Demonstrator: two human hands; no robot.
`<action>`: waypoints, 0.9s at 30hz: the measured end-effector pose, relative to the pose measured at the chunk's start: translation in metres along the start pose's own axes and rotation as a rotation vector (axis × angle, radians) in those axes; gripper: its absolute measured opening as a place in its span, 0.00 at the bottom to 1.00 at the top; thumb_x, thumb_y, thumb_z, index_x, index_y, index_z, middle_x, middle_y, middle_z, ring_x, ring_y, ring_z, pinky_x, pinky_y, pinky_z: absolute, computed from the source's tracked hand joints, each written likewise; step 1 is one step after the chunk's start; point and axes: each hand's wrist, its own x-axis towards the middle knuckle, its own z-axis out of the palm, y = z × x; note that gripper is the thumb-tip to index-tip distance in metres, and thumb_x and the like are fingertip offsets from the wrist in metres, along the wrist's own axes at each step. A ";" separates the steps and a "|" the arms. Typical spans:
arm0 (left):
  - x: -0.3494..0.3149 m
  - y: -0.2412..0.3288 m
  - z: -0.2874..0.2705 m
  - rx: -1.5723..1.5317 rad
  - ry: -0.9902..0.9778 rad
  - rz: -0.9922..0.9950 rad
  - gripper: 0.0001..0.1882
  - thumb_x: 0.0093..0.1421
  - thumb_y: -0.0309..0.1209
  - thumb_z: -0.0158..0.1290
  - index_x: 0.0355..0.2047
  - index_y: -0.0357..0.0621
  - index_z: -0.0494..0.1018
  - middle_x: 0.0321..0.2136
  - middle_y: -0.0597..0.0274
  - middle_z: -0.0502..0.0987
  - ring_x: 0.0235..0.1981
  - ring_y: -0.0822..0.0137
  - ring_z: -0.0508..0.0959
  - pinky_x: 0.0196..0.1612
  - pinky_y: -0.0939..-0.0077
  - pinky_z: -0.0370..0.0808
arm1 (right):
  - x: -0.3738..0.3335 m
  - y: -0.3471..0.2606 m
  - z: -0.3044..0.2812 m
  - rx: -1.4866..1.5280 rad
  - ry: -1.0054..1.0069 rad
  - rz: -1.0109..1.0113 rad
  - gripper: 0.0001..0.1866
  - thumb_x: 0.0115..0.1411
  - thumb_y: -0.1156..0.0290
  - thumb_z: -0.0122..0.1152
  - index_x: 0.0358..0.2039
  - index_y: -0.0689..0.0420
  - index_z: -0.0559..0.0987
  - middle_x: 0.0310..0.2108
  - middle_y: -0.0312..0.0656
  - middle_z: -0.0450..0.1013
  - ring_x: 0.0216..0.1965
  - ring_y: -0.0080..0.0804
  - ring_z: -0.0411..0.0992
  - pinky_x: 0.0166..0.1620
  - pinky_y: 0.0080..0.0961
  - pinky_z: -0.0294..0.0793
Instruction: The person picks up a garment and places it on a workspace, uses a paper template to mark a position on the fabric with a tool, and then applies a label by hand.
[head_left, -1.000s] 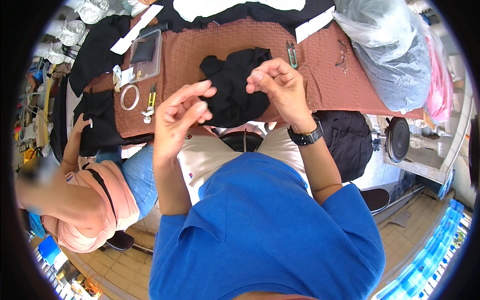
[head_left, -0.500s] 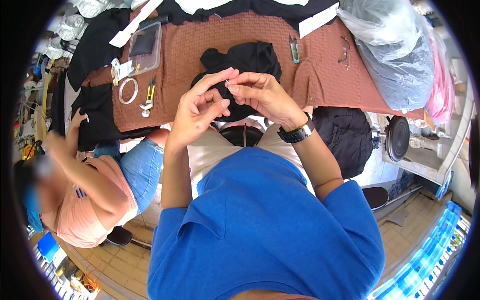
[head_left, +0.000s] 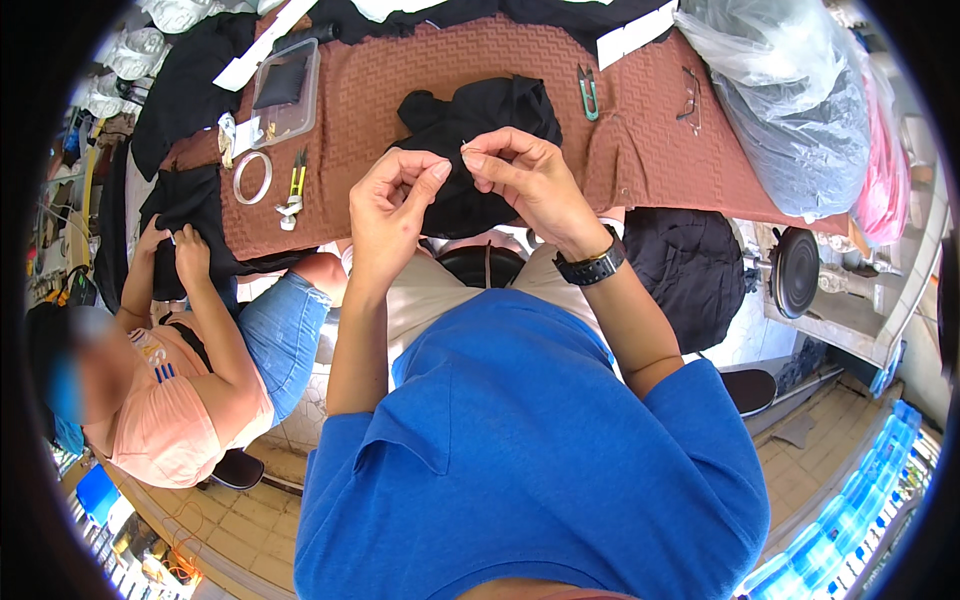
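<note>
Over the near edge of the table, my two hands are raised close together, a small gap between their fingertips. My left hand [head_left: 390, 205] is closed in a pinch of thumb and forefinger; whatever lies in it is too small to make out. In my right hand [head_left: 530, 185], thumb and forefinger pinch a thin, light needle-like piece [head_left: 463, 146], whose tip pokes up beside the fingers. Behind and below the hands a bunched black cloth [head_left: 490, 105] lies on the table, partly hidden by them.
The brown tablecloth [head_left: 380, 80] carries green snips [head_left: 588, 95], yellow snips [head_left: 297, 185], a white ring [head_left: 252, 178], a clear plastic box [head_left: 300, 110] and eyeglasses [head_left: 692, 105]. A big plastic bag [head_left: 790, 120] stands at right. At left, a seated person [head_left: 190, 390] handles black fabric [head_left: 195, 205].
My hands have drawn apart; the fingertips were nearly touching before. My left fingers have curled into a pinch. The person at left has brought a raised hand down onto the black fabric.
</note>
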 end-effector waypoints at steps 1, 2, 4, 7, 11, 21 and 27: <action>0.000 0.000 0.000 -0.007 0.005 -0.003 0.04 0.63 0.24 0.61 0.36 0.36 0.80 0.28 0.71 0.76 0.28 0.83 0.70 0.31 0.88 0.67 | 0.000 -0.001 -0.002 0.015 -0.005 0.008 0.09 0.63 0.76 0.66 0.44 0.62 0.82 0.38 0.38 0.78 0.35 0.21 0.71 0.40 0.18 0.74; 0.000 0.000 0.000 -0.003 0.012 0.012 0.03 0.63 0.23 0.62 0.36 0.36 0.80 0.27 0.72 0.75 0.27 0.83 0.69 0.31 0.88 0.65 | 0.000 -0.002 -0.002 0.012 -0.001 0.010 0.09 0.63 0.77 0.66 0.44 0.62 0.82 0.38 0.38 0.78 0.35 0.21 0.71 0.40 0.18 0.74; 0.000 -0.001 0.001 0.006 0.026 0.043 0.04 0.62 0.22 0.62 0.36 0.36 0.80 0.26 0.73 0.73 0.27 0.84 0.68 0.30 0.88 0.63 | 0.000 -0.003 -0.002 0.007 0.008 0.013 0.09 0.63 0.77 0.66 0.44 0.62 0.82 0.38 0.38 0.78 0.34 0.21 0.71 0.40 0.18 0.74; 0.002 -0.002 0.004 0.038 0.053 0.108 0.03 0.60 0.21 0.63 0.35 0.36 0.81 0.25 0.74 0.68 0.25 0.84 0.64 0.28 0.87 0.59 | -0.001 -0.001 -0.003 0.013 -0.006 -0.001 0.09 0.63 0.77 0.66 0.44 0.62 0.82 0.37 0.38 0.78 0.34 0.21 0.72 0.40 0.18 0.74; 0.003 -0.001 0.005 0.072 0.078 0.139 0.03 0.59 0.20 0.64 0.34 0.36 0.82 0.24 0.75 0.65 0.24 0.84 0.61 0.26 0.86 0.56 | -0.001 -0.001 -0.004 -0.018 0.003 0.002 0.09 0.63 0.77 0.66 0.44 0.61 0.82 0.37 0.37 0.78 0.35 0.21 0.72 0.40 0.18 0.74; 0.008 0.006 0.002 0.365 0.003 0.166 0.03 0.61 0.23 0.62 0.34 0.37 0.80 0.23 0.72 0.61 0.24 0.79 0.59 0.28 0.82 0.58 | -0.007 0.002 -0.002 -0.509 -0.015 -0.165 0.06 0.59 0.75 0.70 0.37 0.61 0.85 0.31 0.32 0.77 0.33 0.17 0.72 0.37 0.18 0.71; 0.006 0.008 0.006 0.337 -0.136 0.132 0.04 0.62 0.25 0.61 0.33 0.36 0.79 0.23 0.73 0.59 0.25 0.79 0.58 0.29 0.82 0.58 | -0.003 0.003 -0.013 -0.481 0.070 -0.248 0.05 0.58 0.75 0.70 0.35 0.61 0.85 0.31 0.32 0.76 0.34 0.19 0.72 0.37 0.19 0.69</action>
